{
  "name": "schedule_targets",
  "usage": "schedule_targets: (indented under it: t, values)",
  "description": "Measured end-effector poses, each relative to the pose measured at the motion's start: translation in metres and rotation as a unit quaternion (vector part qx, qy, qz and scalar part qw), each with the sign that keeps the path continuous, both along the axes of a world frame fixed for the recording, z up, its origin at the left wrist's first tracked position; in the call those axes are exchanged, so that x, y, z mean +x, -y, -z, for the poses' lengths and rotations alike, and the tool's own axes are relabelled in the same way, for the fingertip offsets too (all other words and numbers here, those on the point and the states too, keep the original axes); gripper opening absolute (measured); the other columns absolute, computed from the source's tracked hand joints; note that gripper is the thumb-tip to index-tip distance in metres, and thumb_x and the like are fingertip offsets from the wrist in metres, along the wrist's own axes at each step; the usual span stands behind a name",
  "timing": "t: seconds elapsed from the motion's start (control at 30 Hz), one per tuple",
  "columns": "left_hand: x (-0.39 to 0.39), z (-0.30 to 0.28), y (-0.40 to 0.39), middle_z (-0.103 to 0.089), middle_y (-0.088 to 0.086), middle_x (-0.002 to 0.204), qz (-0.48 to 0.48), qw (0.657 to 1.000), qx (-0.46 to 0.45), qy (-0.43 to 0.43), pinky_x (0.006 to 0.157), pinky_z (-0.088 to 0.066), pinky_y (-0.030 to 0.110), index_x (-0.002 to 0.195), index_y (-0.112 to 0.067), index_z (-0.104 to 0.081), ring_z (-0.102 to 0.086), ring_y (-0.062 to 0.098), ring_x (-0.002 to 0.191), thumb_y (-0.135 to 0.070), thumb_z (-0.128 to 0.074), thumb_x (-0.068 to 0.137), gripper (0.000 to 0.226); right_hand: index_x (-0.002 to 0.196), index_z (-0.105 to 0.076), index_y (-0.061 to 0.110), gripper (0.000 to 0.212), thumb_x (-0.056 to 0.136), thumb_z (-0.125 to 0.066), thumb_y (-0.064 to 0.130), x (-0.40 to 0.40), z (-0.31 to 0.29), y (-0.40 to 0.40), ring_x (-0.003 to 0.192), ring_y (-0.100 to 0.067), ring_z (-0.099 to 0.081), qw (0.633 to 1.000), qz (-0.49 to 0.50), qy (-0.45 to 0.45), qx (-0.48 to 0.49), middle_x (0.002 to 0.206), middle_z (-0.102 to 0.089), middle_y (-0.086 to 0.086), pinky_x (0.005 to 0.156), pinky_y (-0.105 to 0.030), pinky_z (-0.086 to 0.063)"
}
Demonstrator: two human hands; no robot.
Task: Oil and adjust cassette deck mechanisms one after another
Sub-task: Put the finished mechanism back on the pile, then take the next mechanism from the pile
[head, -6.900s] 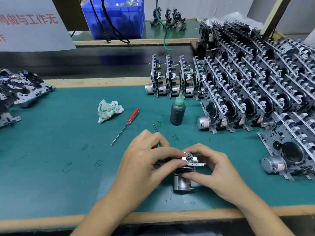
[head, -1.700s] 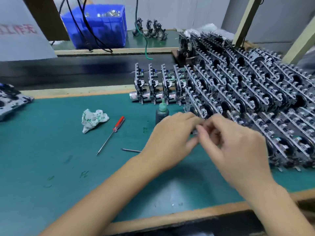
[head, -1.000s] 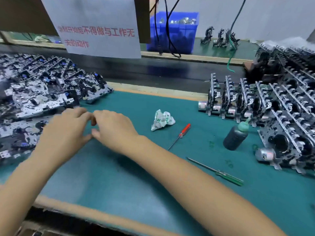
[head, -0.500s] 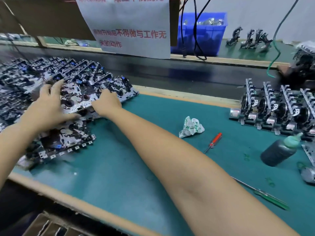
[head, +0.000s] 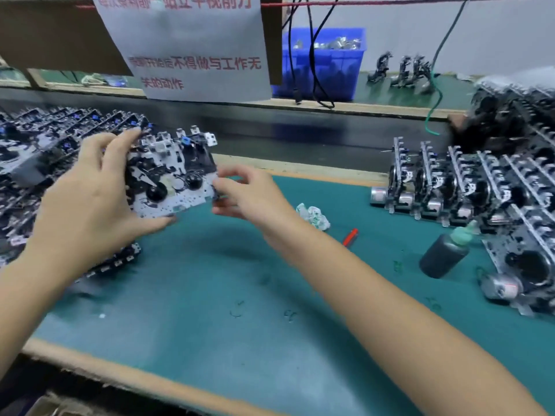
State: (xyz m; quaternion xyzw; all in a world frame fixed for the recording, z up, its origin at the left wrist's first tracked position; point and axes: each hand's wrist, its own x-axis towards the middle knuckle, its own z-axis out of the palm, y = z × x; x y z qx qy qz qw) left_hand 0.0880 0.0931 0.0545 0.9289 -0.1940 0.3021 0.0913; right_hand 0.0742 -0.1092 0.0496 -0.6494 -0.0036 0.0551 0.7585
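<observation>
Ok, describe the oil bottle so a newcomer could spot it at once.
Look at the right side of the green mat, just in front of the upright rows of mechanisms. The oil bottle leans there: dark grey, with a pale green nozzle cap.

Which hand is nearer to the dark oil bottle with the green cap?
The right hand. It is at the lifted mechanism, left of the oil bottle, with bare mat between them. The left hand grips the mechanism's far side, further away.
</observation>
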Motion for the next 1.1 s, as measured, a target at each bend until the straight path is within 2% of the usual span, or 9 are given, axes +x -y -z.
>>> schedule_targets:
  t: [0.17,0.27,0.37,0.53,0.6,0.67,0.83,0.97,1.1]
  values:
    - [-0.063,0.013,0.089,-0.039,0.011,0.126,0.159,0.98,-0.084,-0.085,0.08,-0.048,0.038,0.147,-0.013,-0.022,-0.043,0.018,0.102,-0.061,-0.068,0.054,0.114,0.088,-0.063,0.012,0.016,0.088,-0.058,-0.003,-0.102,0.005,0.101,0.062,-0.012,-0.061,0.998,0.051,0.039,0.011,0.069,-0.057,0.001,0.064,-0.022,-0.057]
    - [-0.089,0.035,0.131,-0.037,0.0,0.12,0.216,0.962,-0.125,-0.108,0.068,-0.053,0.034,0.144,-0.022,-0.025,-0.042,0.004,0.079,-0.032,-0.083,0.061,0.102,0.086,-0.065,0.013,0.023,0.085,-0.059,-0.009,-0.154,0.023,0.141,0.065,-0.005,-0.06,0.99,0.119,0.048,-0.062,0.07,-0.058,0.003,0.062,-0.015,-0.052]
    - [-0.104,0.054,0.167,-0.034,-0.003,0.112,0.269,0.951,-0.123,-0.093,0.067,-0.049,0.025,0.136,-0.022,-0.033,-0.046,0.01,0.078,-0.01,-0.087,0.062,0.093,0.082,-0.066,0.016,0.028,0.082,-0.06,-0.012,-0.189,0.047,0.171,0.067,-0.001,-0.059,0.973,0.195,0.046,-0.115,0.07,-0.063,0.008,0.064,-0.012,-0.049]
    - [-0.139,0.072,0.196,-0.051,-0.019,0.106,0.378,0.916,-0.108,-0.084,0.085,-0.047,0.023,0.117,-0.036,-0.056,-0.053,0.001,0.093,-0.027,-0.052,0.097,0.022,0.081,-0.066,0.017,0.033,0.079,-0.061,-0.016,-0.223,0.077,0.205,0.076,0.003,-0.063,0.941,0.225,0.053,-0.248,0.082,-0.071,0.012,0.072,-0.008,-0.045]
    - [-0.148,0.078,0.196,-0.055,-0.002,0.108,0.444,0.896,-0.008,0.006,0.096,-0.041,0.024,0.123,-0.024,-0.056,-0.053,0.013,0.098,-0.014,-0.035,0.103,0.03,0.08,-0.069,0.021,0.043,0.077,-0.059,-0.021,-0.229,0.087,0.212,0.088,0.006,-0.064,0.927,0.221,0.047,-0.299,0.085,-0.073,0.014,0.079,-0.012,-0.048]
    - [-0.149,0.092,0.187,-0.063,0.006,0.106,0.465,0.88,0.042,0.091,0.1,-0.04,0.025,0.126,-0.025,-0.057,-0.055,0.018,0.1,-0.007,-0.042,0.098,0.036,0.074,-0.069,0.025,0.051,0.074,-0.056,-0.024,-0.23,0.093,0.215,0.105,0.008,-0.059,0.923,0.229,0.049,-0.306,0.089,-0.073,0.014,0.088,-0.016,-0.047]
    - [-0.154,0.106,0.177,-0.047,-0.002,0.135,0.473,0.873,0.065,0.097,0.106,-0.038,0.03,0.133,-0.039,-0.052,-0.049,0.012,0.124,-0.011,-0.05,0.094,0.048,0.065,-0.068,0.026,0.055,0.065,-0.059,-0.028,-0.227,0.097,0.213,0.105,0.002,-0.056,0.905,0.236,0.11,-0.336,0.082,-0.071,0.019,0.09,-0.009,-0.039]
    - [-0.152,0.105,0.182,-0.038,0.003,0.14,0.451,0.889,-0.023,-0.071,0.107,-0.035,0.03,0.136,-0.026,-0.041,-0.043,0.018,0.127,-0.019,-0.05,0.092,0.045,0.06,-0.071,0.031,0.064,0.062,-0.055,-0.031,-0.231,0.102,0.215,0.102,0.0,-0.058,0.905,0.252,0.108,-0.324,0.079,-0.072,0.017,0.088,-0.011,-0.042]
    - [-0.153,0.102,0.184,-0.037,-0.014,0.14,0.427,0.85,-0.067,-0.3,0.104,-0.031,0.018,0.143,-0.031,-0.025,-0.042,0.006,0.126,-0.031,-0.051,0.088,0.061,0.06,-0.073,0.032,0.071,0.058,-0.048,-0.035,-0.234,0.105,0.218,0.104,-0.002,-0.059,0.898,0.244,0.117,-0.347,0.081,-0.072,0.018,0.09,-0.02,-0.048]
